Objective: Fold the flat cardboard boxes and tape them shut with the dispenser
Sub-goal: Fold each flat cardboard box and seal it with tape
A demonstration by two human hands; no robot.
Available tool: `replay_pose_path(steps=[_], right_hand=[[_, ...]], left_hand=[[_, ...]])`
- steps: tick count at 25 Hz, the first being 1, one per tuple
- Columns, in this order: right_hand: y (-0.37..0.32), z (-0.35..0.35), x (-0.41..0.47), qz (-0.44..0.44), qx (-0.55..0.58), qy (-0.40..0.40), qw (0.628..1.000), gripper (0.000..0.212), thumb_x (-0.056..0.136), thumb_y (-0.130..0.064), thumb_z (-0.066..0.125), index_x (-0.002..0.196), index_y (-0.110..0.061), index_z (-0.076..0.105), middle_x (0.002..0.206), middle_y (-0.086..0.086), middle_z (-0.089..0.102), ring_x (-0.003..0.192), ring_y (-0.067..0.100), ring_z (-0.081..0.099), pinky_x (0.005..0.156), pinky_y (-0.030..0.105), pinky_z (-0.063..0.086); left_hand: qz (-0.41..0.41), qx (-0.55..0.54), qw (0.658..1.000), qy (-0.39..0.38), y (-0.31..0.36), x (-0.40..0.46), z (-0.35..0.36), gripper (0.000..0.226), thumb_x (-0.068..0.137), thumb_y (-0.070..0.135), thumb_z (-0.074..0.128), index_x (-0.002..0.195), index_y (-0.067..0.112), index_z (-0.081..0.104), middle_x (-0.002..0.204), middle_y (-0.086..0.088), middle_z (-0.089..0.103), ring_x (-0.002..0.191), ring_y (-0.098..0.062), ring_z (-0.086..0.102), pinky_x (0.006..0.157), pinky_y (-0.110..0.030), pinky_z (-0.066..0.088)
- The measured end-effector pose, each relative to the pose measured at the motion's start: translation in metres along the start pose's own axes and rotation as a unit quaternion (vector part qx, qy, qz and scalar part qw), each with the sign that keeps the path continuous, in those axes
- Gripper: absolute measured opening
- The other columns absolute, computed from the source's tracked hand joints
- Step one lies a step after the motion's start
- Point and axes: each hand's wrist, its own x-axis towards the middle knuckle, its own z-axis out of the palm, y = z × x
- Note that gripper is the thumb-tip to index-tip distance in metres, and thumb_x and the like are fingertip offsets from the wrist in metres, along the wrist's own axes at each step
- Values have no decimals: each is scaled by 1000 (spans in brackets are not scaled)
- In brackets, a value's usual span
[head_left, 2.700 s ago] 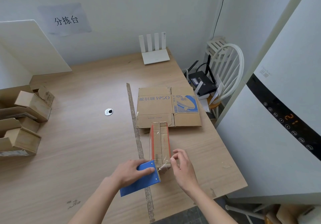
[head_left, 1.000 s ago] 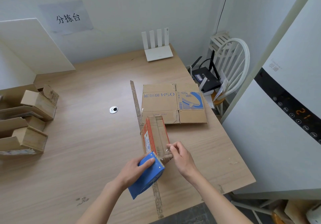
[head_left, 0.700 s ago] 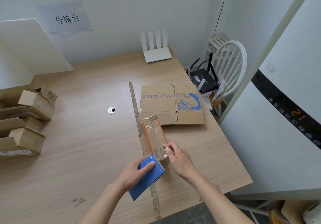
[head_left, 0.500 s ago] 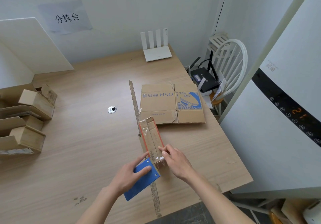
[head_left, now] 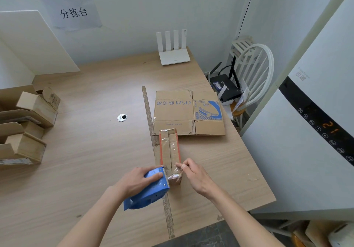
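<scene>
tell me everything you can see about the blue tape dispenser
The dispenser is a blue, plastic-looking hand-held tool with flat side plates dotted with small rivets and a toothed cutting edge at its front. It sits tilted on the table, its front edge against the near end of the narrow box, where clear tape wraps over. The left hand grips it from above; the right hand does not touch it.

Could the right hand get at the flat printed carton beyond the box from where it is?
Probably yes: the right hand is beside the box, and only bare table separates it from the flat carton.
</scene>
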Motion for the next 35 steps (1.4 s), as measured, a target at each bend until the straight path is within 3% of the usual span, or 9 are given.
replay_pose_path(steps=[5, 7, 12, 19, 24, 27, 30, 35], right_hand=[[4, 4, -8, -19, -29, 43, 998, 17, 103, -31, 48, 88, -25, 52, 127, -21, 66, 104, -3, 64, 90, 31, 53], [7, 9, -8, -37, -38, 69, 996, 14, 101, -27, 52, 87, -26, 53, 127, -19, 68, 105, -3, 65, 91, 27, 55], [13, 18, -5, -71, -48, 98, 991, 13, 97, -24, 58, 84, -21, 58, 124, -14, 70, 104, -7, 65, 89, 15, 52], [18, 30, -2, -59, -31, 153, 986, 14, 88, -28, 66, 77, -23, 58, 117, -19, 72, 96, -5, 68, 87, 24, 55], [15, 28, -8, -47, -45, 147, 987, 21, 96, -25, 58, 80, -35, 49, 119, -23, 65, 89, 2, 63, 81, 26, 53], [10, 29, -10, -11, 6, 131, 991, 17, 100, -25, 54, 83, -23, 56, 121, -29, 57, 95, -3, 64, 83, 19, 52], [12, 32, -10, 23, 82, 187, 979, 15, 96, -22, 64, 82, -19, 67, 110, -20, 68, 89, -4, 65, 75, 11, 50], [9, 45, -8, 78, 100, 276, 953, 16, 94, -22, 65, 78, -19, 68, 90, -9, 64, 83, 3, 62, 76, 23, 51]], left_hand=[[4, -3, 1000, 15, -4, -1, -8, 24, 89, 75, 45, 109, 69, 59, 94, 26, 70, 82, 2, 65, 75, -26, 53], [8, 33, 999, 25, -2, 0, -14, 19, 90, 73, 47, 101, 66, 60, 93, 25, 70, 82, 0, 64, 76, -27, 53], [20, 188, 981, 52, 4, 8, -22, 46, 89, 77, 44, 126, 53, 59, 96, 15, 69, 80, -10, 55, 70, -29, 44], [23, 280, 957, 68, 13, 16, -25, 59, 86, 84, 35, 130, 51, 57, 97, 7, 73, 81, -17, 62, 67, -32, 46], [28, 296, 951, 81, 20, 14, -20, 60, 88, 83, 33, 133, 49, 55, 97, 7, 72, 70, -15, 52, 61, -31, 42], [24, 300, 950, 84, 19, 17, -18, 63, 86, 85, 30, 133, 50, 55, 97, 9, 73, 71, -15, 56, 64, -31, 47], [18, 297, 951, 90, 18, 16, -16, 63, 87, 84, 31, 132, 49, 55, 98, 7, 73, 79, -17, 62, 67, -33, 49], [18, 300, 948, 104, 24, 19, -13, 63, 86, 85, 30, 132, 49, 55, 97, 6, 72, 76, -18, 58, 60, -32, 43]])
